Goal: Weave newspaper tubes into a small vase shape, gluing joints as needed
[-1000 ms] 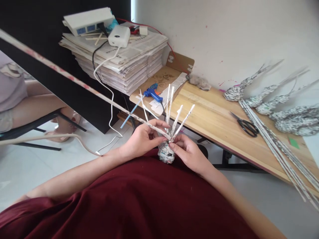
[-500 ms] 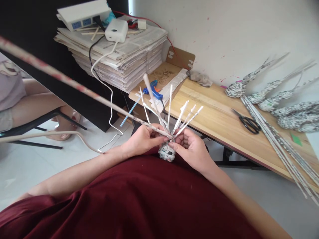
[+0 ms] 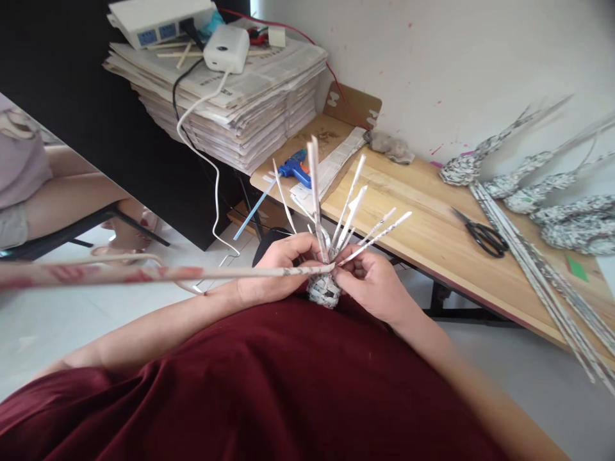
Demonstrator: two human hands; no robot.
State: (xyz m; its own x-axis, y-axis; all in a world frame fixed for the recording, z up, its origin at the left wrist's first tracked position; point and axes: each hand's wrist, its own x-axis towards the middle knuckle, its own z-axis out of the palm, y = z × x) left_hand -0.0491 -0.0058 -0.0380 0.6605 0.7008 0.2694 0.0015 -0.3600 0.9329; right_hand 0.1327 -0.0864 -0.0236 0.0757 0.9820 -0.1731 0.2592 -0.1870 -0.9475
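A pale wall (image 3: 432, 70) flecked with pink stands behind the wooden surface (image 3: 413, 198), which runs away to the right. On it I can see scissors (image 3: 485, 240), a bundle of paper rods (image 3: 528, 269) and several woven forms (image 3: 464, 168) near the wall. A blue glue gun (image 3: 298, 169) lies toward the left, in front of a stack of newspapers (image 3: 230, 121) with a white power strip (image 3: 161, 25) on top. At far left a person's legs (image 3: 81, 176) show, seated. The small woven piece (image 3: 324, 294) is between my two hands, just above the dark red cloth (image 3: 269, 378), its paper spokes (image 3: 348, 221) fanning upward. My left hand (image 3: 283, 266) is curled in at its rim, fingers bent and gripping; my right hand (image 3: 369, 278) pinches the other side of the rim. A long red-marked strip (image 3: 192, 274) runs from that rim across the left hand and out of view.
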